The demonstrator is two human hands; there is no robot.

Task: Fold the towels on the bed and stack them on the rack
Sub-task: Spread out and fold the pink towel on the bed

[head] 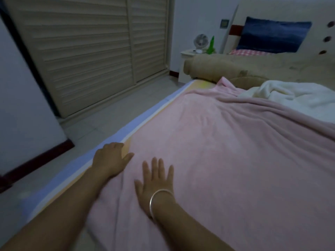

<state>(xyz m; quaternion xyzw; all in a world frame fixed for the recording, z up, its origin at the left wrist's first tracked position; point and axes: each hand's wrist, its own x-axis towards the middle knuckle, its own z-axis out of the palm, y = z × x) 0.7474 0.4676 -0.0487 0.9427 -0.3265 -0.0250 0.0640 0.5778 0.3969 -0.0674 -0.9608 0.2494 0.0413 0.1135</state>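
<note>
We're smoothing pink towel (226, 160) on bed (116, 132): R hand (155, 180) flat, fingers spread; L hand (110, 158) at its edge, can't tell if gripping. Next, we reckon, pinch corners to fold.

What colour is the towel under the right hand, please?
The towel is pale pink; head view.

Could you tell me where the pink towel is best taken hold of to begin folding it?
Pinch the pink towel along its left edge, near a corner, coming from the left side of the bed. The towel lies spread flat, and that edge runs free and straight by the left hand. The far right part rumples beside the white towel.
</note>
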